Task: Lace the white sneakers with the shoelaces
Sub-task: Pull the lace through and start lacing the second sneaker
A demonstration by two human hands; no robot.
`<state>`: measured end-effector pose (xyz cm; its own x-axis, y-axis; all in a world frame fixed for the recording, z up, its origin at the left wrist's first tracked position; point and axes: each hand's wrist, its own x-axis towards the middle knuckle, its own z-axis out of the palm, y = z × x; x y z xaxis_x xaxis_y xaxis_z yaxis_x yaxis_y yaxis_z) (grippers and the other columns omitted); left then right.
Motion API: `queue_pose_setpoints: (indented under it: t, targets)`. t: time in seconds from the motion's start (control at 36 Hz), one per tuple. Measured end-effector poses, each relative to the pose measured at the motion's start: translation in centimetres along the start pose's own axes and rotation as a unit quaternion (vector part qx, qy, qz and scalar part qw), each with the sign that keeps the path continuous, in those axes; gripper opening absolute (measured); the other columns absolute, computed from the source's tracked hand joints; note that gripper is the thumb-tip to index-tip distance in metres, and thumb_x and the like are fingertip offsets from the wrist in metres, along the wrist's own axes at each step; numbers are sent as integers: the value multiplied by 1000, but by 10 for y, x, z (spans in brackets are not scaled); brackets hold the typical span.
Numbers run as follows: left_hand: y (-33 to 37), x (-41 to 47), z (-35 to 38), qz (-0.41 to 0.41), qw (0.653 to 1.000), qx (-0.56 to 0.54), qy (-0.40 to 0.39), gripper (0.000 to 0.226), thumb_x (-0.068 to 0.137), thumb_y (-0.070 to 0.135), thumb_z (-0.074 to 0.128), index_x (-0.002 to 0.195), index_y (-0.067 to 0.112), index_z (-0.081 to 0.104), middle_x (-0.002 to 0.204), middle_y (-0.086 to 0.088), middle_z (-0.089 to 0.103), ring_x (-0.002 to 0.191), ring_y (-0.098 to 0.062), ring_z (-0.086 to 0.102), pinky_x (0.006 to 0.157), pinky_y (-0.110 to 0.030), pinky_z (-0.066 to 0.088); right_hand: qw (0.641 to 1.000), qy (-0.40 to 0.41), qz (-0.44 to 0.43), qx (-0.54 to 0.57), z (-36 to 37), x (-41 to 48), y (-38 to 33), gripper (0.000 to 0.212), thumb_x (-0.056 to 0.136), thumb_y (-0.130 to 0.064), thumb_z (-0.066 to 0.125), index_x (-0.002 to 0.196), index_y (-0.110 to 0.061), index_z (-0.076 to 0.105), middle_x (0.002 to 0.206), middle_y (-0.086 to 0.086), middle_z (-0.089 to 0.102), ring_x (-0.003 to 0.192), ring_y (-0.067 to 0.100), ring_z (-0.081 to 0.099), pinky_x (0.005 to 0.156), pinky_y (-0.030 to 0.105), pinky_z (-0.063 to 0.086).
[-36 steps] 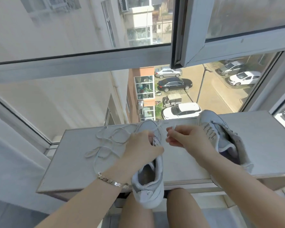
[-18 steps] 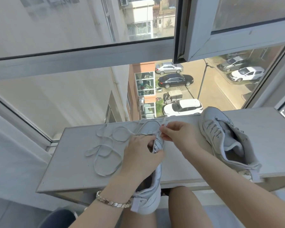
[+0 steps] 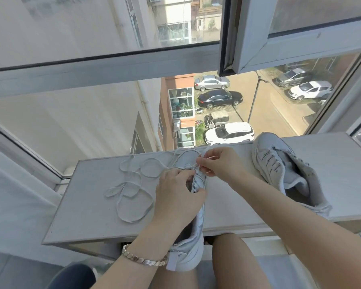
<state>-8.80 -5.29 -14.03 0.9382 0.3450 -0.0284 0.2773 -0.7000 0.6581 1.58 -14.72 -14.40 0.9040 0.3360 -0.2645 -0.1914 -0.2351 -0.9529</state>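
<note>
A white sneaker [image 3: 193, 245] lies lengthwise on the grey sill, toe toward the window and heel hanging over the near edge. My left hand [image 3: 176, 198] grips its upper over the eyelets. My right hand [image 3: 219, 161] pinches the white shoelace [image 3: 133, 190] just above the toe end. The lace's slack lies in loose loops on the sill to the left. A second white sneaker [image 3: 283, 172] lies on its side at the right, apart from both hands.
The grey window sill [image 3: 88, 217] ends at a near edge above my knees [image 3: 236, 261]. Behind it stands the window glass, with an open sash [image 3: 250, 49] overhead at the right. A dark round object [image 3: 71, 276] sits low at the left.
My right hand moved left and toward the sneaker's toe, drawing the lace along. The left hand slid forward along the upper. The loops at the left shifted slightly.
</note>
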Motion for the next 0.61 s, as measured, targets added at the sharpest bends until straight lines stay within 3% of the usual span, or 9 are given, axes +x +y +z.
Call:
queue_pose_setpoints:
  t: [0.11,0.22,0.31,0.44,0.61]
  targets:
    - [-2,0,0,-22,1000,-11,10,43,82,28,60,125,28,56,113,11,36,117,-10,27,99,-23,27,999,-6,36,16,-1,3,-1,14,81,-5,71,79,-5,57,64,10,60,35,1,52,41,12,44]
    - [-4,1,0,-19,1000,-17,1,44,83,26,61,127,25,57,120,12,41,120,-9,27,98,-20,23,998,-26,49,-13,-1,7,-4,11,80,-8,73,77,-5,63,60,6,60,36,0,52,45,11,45]
    - [-4,2,0,-20,1000,-19,-3,45,81,24,62,126,23,58,129,11,45,125,-10,26,103,-25,24,996,-39,33,-68,-1,10,-7,14,79,-11,74,68,-7,67,59,6,62,42,4,55,49,13,49]
    - [-4,2,0,-26,999,-30,-5,44,80,23,62,125,24,59,128,12,46,127,-9,30,106,-29,28,978,-22,-48,-202,5,8,-5,12,79,-18,73,73,-8,71,61,3,64,51,8,55,55,18,48]
    - [-5,2,0,-27,998,-51,-4,43,80,22,64,122,24,61,123,14,46,125,-9,34,106,-31,30,974,-25,-39,-220,4,9,-5,13,80,-17,70,67,-16,67,71,8,70,61,11,62,72,26,56]
